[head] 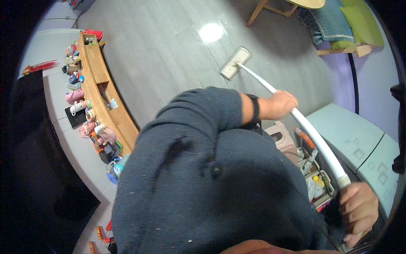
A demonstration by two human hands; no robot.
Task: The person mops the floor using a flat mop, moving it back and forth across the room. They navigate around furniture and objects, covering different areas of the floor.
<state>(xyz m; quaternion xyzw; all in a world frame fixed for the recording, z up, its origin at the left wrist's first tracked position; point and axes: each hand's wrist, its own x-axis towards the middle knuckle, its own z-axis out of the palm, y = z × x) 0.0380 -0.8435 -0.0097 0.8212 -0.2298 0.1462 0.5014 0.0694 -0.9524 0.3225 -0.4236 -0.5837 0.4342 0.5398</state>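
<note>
A flat mop with a white pole (309,130) slants from lower right to upper middle, its rectangular pale head (236,63) flat on the grey tiled floor (165,57). My left hand (280,104), with a black band on the wrist, is closed around the middle of the pole. Lower right, my right hand (358,211) grips the pole's upper end, just past a pale collar. The dark sweater over my torso hides the floor near my feet.
On the left stands a long wooden cabinet (98,71) crowded with cups and bottles. A wooden-legged table (257,12) is at the top. To the right are a beige plastic stool (280,136), bins of bottles (326,181) and a pale green panelled cabinet (345,133).
</note>
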